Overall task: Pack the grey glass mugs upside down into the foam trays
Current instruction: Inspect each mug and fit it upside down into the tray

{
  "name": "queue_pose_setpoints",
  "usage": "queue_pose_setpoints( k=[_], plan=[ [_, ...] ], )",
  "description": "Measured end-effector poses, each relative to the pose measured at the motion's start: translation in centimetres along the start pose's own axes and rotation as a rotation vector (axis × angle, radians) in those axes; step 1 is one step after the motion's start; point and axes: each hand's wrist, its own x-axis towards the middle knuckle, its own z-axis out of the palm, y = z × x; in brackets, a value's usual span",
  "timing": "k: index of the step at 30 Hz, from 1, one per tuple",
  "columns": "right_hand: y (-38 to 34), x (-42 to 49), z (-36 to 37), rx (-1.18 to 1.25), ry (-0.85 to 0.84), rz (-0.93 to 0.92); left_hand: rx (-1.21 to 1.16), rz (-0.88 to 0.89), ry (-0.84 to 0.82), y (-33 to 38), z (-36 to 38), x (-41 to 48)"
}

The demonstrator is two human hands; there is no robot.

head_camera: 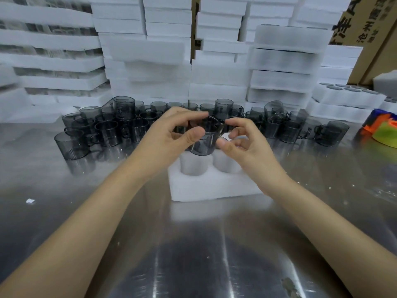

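A white foam tray [211, 187] with round wells lies on the steel table in front of me. Just above its far wells I hold one grey glass mug [205, 137], upright, rim toward the top. My left hand [171, 138] grips the mug's left side with thumb and fingers. My right hand [240, 140] is at its right side with fingers curled near the handle; whether it touches is hard to tell. Several more grey mugs [107, 130] stand in a crowd behind the tray, some stacked.
Tall stacks of white foam trays [150, 61] wall off the back of the table. A filled tray with mug bases showing [348, 93] sits at the right. A colourful orange and green object [384, 130] lies at the right edge. Cardboard boxes [365, 22] stand behind.
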Motion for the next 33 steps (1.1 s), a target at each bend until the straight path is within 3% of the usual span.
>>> queue_pose_setpoints(
  k=[3, 7, 16, 21, 25, 30, 33],
  plan=[
    [0.0, 0.1, -0.6, 0.060, -0.115, 0.000, 0.139, -0.028, 0.027, -0.3, 0.5, -0.2],
    [-0.2, 0.0, -0.9, 0.005, -0.277, -0.011, 0.510, 0.237, 0.098, -0.5, 1.7, -0.6],
    [-0.5, 0.0, -1.0, -0.164, -0.499, -0.071, 0.749, 0.389, 0.010, 0.6, 1.7, -1.0],
    [-0.4, -0.1, -0.9, -0.143, -0.484, -0.079, 0.722, 0.393, 0.008, 0.5, 1.9, -1.0],
    [0.2, -0.2, -0.8, -0.342, -0.425, -0.119, 0.732, 0.368, -0.022, 0.4, 2.2, -1.2],
    [-0.2, -0.3, -0.6, -0.400, -0.391, -0.184, 0.685, 0.197, -0.189, 0.7, 2.7, -0.9],
    [-0.2, -0.4, -0.6, -0.456, -0.418, -0.225, 0.589, 0.085, -0.199, 0.7, 2.6, -0.8]
  ],
)
